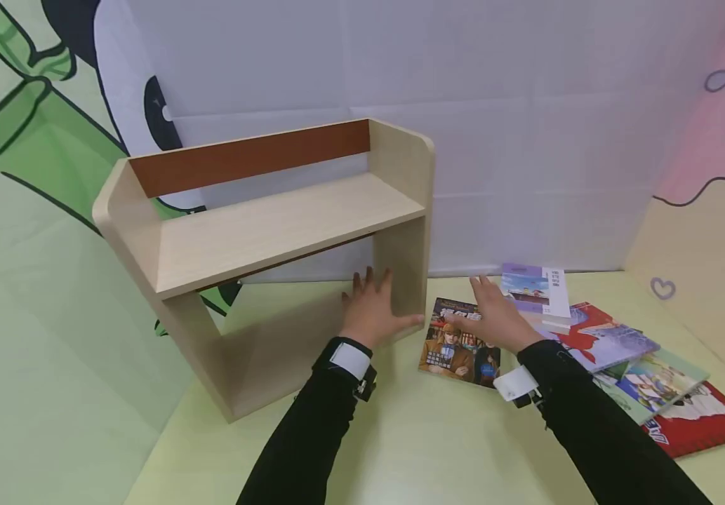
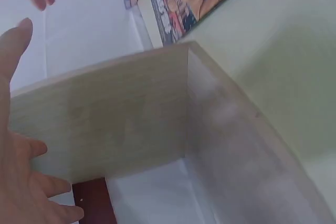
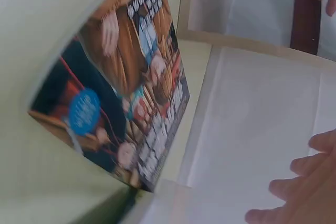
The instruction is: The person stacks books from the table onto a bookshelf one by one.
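Observation:
A small light-wood bookshelf (image 1: 286, 224) with a brown back strip stands on the pale table, turned at an angle. My left hand (image 1: 371, 312), fingers spread, is in front of its lower compartment by the right side panel (image 1: 400, 273). In the left wrist view that hand's fingers (image 2: 52, 184) overlap the panel and grip nothing. To the right, my right hand (image 1: 495, 319) hovers with straight fingers over a dark comic-style book (image 1: 453, 358). The book's cover (image 3: 131, 77) fills much of the right wrist view, with the right hand (image 3: 304, 192) apart from it.
Right of the book lies a loose spread of books: a purple-and-white one (image 1: 529, 287), one with a red figure (image 1: 596, 337), a green-edged one (image 1: 662, 382) and a red one (image 1: 709, 421). A printed cloth backdrop (image 1: 526, 140) hangs behind the table.

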`<state>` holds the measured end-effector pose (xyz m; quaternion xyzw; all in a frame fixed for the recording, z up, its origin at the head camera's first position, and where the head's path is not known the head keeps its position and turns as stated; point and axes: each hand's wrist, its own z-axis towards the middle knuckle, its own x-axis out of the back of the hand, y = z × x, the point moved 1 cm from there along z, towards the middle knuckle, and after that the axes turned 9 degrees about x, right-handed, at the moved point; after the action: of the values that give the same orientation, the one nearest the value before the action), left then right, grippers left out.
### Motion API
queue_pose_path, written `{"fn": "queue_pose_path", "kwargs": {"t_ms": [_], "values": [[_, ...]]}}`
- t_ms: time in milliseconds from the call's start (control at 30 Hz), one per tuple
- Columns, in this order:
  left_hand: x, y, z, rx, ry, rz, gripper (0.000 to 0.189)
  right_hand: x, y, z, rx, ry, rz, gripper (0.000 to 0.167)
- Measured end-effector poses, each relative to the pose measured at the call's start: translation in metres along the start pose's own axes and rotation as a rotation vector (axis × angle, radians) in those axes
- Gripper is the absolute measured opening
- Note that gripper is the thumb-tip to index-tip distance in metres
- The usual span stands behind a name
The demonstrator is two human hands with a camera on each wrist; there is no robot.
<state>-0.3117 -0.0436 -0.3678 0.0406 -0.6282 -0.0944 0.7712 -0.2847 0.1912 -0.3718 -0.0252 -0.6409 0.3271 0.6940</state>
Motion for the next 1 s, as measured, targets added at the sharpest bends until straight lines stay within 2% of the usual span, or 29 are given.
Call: {"fn": "queue_pose_path", "kwargs": {"t_ms": [100,200,300,367,500,633,733,833,1000], "values": [[-0.006,0.003,-0.006,-0.012,-0.011,-0.071,0.109,-0.005,0.003,-0.009,-0.046,-0.001,0.157,0.098],[-0.013,0.007,-0.014,-0.015,-0.034,-0.214,0.1,-0.011,0.006,-0.02,-0.135,-0.024,0.328,0.095],[-0.022,0.009,-0.025,0.011,-0.036,-0.37,0.086,-0.02,0.009,-0.027,-0.242,-0.02,0.493,0.092],[-0.029,0.01,-0.033,0.047,-0.038,-0.471,0.076,-0.025,0.011,-0.031,-0.31,0.005,0.572,0.09],[-0.05,0.013,-0.045,0.171,-0.075,-0.659,0.059,-0.035,0.015,-0.04,-0.431,0.067,0.693,0.088],[-0.072,0.016,-0.053,0.31,-0.142,-0.854,0.051,-0.045,0.019,-0.051,-0.477,0.12,0.822,0.086],[-0.085,0.017,-0.056,0.387,-0.174,-0.944,0.049,-0.052,0.02,-0.056,-0.482,0.172,0.914,0.079],[-0.094,0.021,-0.059,0.435,-0.184,-0.989,0.046,-0.054,0.02,-0.059,-0.509,0.224,1.011,0.074],[-0.098,0.032,-0.062,0.433,-0.176,-1.012,0.041,-0.052,0.017,-0.061,-0.551,0.272,1.099,0.07]]}}
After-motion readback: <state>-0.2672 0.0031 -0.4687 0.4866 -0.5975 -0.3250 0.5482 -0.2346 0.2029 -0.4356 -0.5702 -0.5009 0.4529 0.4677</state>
